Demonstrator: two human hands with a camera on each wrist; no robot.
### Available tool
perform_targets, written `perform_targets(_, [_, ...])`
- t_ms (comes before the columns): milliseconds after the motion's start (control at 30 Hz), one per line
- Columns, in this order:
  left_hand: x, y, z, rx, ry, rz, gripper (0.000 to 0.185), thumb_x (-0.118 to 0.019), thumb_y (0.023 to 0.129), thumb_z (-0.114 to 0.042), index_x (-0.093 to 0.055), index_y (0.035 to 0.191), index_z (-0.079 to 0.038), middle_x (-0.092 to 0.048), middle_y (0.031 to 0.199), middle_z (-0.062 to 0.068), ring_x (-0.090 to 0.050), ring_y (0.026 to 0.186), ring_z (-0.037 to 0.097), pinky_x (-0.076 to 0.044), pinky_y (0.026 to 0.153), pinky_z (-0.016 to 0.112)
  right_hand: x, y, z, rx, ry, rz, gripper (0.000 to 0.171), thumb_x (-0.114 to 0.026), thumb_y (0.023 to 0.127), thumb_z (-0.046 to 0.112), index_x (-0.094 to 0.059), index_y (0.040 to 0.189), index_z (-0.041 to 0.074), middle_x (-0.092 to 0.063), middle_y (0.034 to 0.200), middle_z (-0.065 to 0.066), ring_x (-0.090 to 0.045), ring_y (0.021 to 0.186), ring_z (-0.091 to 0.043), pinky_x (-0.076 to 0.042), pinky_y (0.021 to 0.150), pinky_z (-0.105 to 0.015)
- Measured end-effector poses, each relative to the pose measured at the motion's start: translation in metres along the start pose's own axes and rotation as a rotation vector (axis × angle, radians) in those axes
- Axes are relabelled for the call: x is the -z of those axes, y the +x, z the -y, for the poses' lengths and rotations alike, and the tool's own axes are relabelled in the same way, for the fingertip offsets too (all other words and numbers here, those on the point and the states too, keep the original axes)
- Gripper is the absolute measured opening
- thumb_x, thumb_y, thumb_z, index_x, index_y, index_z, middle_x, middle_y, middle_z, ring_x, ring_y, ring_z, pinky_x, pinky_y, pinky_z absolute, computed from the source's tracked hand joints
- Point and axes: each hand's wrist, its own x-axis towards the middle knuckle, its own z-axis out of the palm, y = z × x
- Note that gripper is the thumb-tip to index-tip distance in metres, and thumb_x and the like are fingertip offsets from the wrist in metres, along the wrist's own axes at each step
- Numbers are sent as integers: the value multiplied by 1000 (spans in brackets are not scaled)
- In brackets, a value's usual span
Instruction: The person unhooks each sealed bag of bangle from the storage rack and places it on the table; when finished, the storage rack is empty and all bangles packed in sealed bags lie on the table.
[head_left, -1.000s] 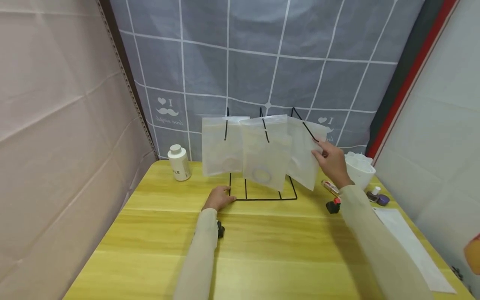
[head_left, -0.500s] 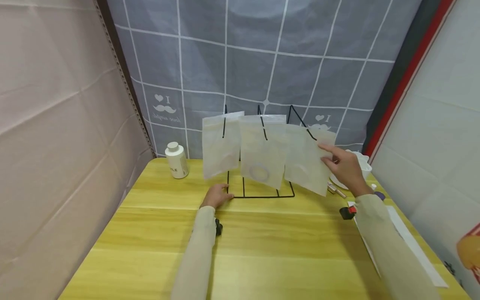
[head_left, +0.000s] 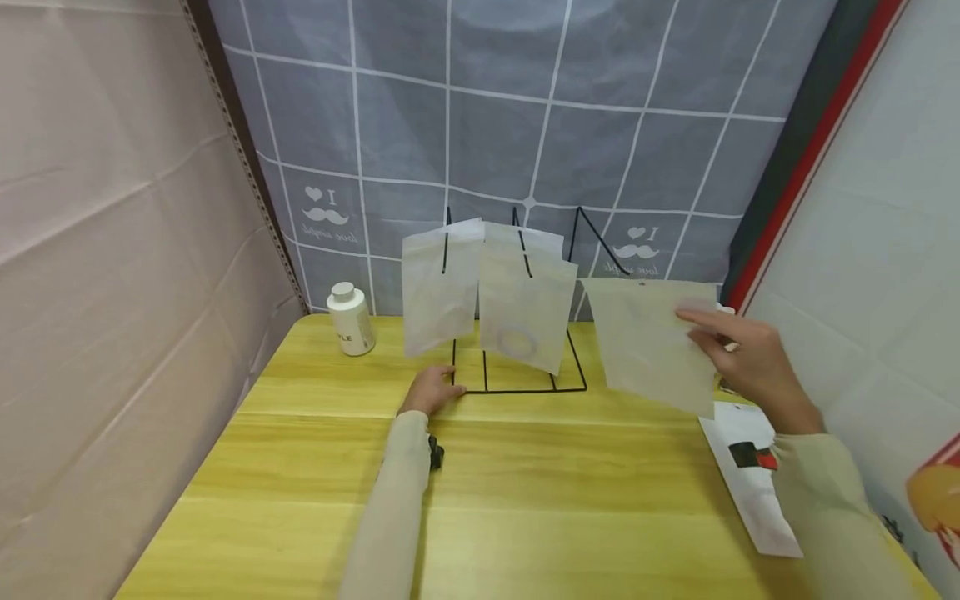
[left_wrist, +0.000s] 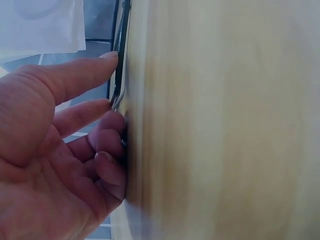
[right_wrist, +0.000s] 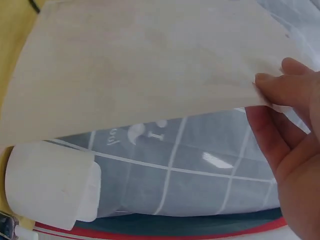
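— Head view first: what does the right hand (head_left: 750, 354) have?

— It pinches a translucent pouch (head_left: 652, 342) by its right edge, thumb in front, fingers behind. The pouch hangs in the air, off the black wire rack (head_left: 517, 367) and to the right of it, above the yellow table (head_left: 525, 500).

— And the right wrist camera?

— Same hold: fingertips (right_wrist: 280, 82) clamp the pouch's edge, and the sheet (right_wrist: 150, 65) spreads across the top of the frame. A white cup (right_wrist: 50, 182) shows below it.

— The left hand?

— That hand (head_left: 433, 392) rests on the table at the rack's front left corner. From the left wrist, its fingers (left_wrist: 107, 147) are loosely curled and press against the rack's base wire (left_wrist: 119, 75); they grasp nothing that I can make out.

— What else is there?

— Two more pouches (head_left: 487, 292) hang on the rack's prongs. A white bottle (head_left: 349, 319) stands to the left near the grid-patterned backdrop, and a white sheet (head_left: 750, 475) lies by the right forearm.
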Motion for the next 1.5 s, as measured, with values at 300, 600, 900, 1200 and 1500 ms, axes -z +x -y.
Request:
perform_targets(300, [1, 4, 2, -4, -16, -18, 56, -75, 93, -23, -58, 143, -6, -53, 148, 16, -46, 139, 39, -41, 111, 55, 23, -66, -21, -756, 546, 332, 38, -71, 94, 7, -68, 131, 15, -66, 79, 5, -60, 65, -9, -53, 55, -23])
perform_targets(600, [3, 4, 3, -2, -13, -16, 56, -75, 93, -24, -57, 143, -6, -53, 148, 16, -45, 139, 39, -41, 111, 55, -11, -129, -73, -949, 506, 710, 57, -75, 92, 19, -55, 138, -7, -63, 127, -21, -65, 83, -9, -58, 71, -29])
perform_targets(900, [1, 0, 2, -7, -24, -8, 57, -75, 93, -25, -57, 144, -6, -52, 150, 15, -42, 142, 39, -38, 113, 55, -28, -139, -88, -929, 330, 810, 56, -79, 88, 29, -64, 134, 2, -62, 102, -14, -54, 72, -19, -46, 61, -27])
perform_targets(1200, [-1, -1, 0, -7, -12, -5, 57, -75, 93, -25, -57, 144, -7, -52, 150, 14, -43, 141, 38, -38, 113, 55, -34, -147, -89, -925, 204, 841, 51, -82, 84, 38, -72, 121, 3, -51, 82, -5, -46, 86, -22, -36, 71, -32])
perform_targets(1500, [0, 1, -2, -11, 8, -3, 57, -75, 92, -25, -58, 143, -6, -52, 149, 15, -44, 140, 38, -39, 113, 55, -33, -144, -96, -962, 214, 874, 38, -82, 84, 37, -76, 107, 8, -47, 79, -2, -46, 86, -21, -36, 70, -31])
